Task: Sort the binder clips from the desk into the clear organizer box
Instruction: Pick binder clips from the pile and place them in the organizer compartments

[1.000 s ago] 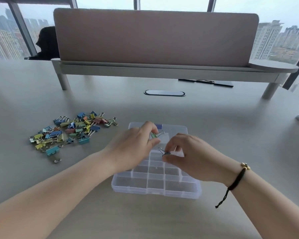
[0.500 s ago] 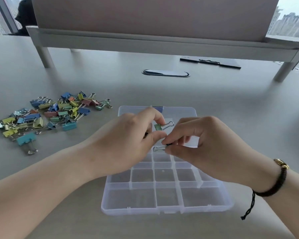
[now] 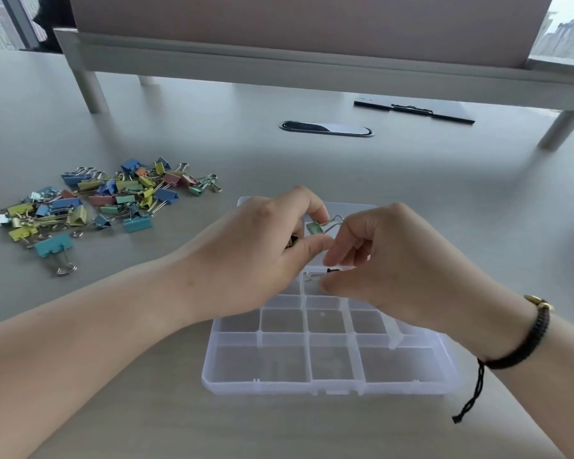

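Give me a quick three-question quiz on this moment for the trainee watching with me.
1. True or false: the left hand pinches a green binder clip above the clear organizer box.
2. Where does the pile of binder clips lie relative to the box?
A. on its left, on the desk
B. inside it
C. on its right
3. Fill in: the right hand has its grip on a second clip, of which only the wire ____ shows.

Key: 1 true; 2 A; 3 handle.
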### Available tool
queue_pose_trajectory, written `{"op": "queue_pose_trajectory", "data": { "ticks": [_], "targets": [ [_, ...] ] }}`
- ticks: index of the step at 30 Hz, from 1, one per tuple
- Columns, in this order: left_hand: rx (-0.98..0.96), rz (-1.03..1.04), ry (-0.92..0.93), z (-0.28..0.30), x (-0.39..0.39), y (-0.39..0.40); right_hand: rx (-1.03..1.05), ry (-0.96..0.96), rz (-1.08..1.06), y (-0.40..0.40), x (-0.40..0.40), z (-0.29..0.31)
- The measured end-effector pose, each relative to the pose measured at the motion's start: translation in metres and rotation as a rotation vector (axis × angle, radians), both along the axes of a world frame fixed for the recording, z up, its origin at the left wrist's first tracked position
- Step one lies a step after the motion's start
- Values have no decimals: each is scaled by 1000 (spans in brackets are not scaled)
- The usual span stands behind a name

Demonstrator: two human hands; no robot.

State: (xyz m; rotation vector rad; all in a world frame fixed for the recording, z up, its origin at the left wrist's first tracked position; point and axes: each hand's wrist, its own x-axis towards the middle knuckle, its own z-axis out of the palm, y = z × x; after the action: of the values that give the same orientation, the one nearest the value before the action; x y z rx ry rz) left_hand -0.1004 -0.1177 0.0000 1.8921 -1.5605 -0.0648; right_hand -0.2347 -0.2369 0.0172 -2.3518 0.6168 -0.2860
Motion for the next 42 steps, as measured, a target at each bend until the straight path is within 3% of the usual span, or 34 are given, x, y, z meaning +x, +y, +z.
{"op": "queue_pose_trajectory", "data": {
  "ticks": [11, 19, 27, 30, 33, 38, 42],
  "targets": [
    [-20, -5, 36, 0, 0, 0, -43, 4, -6, -6, 9, -1],
    [-49, -21, -67, -2, 2, 2, 4, -60, 63, -11, 1, -3],
    [-102, -18, -236, 12, 7, 7, 160, -329, 118, -10, -4, 3],
    [-93, -36, -236, 14, 4, 8, 80, -359, 85, -11, -4, 2],
    [-28, -47, -185, 15, 4, 8, 27, -350, 81, -12, -3, 0],
    [128, -79, 69, 24, 6, 10, -20, -340, 121, -12, -5, 1],
    [141, -60, 121, 32, 8, 13, -54, -303, 157, -12, -7, 4]
  ]
}}
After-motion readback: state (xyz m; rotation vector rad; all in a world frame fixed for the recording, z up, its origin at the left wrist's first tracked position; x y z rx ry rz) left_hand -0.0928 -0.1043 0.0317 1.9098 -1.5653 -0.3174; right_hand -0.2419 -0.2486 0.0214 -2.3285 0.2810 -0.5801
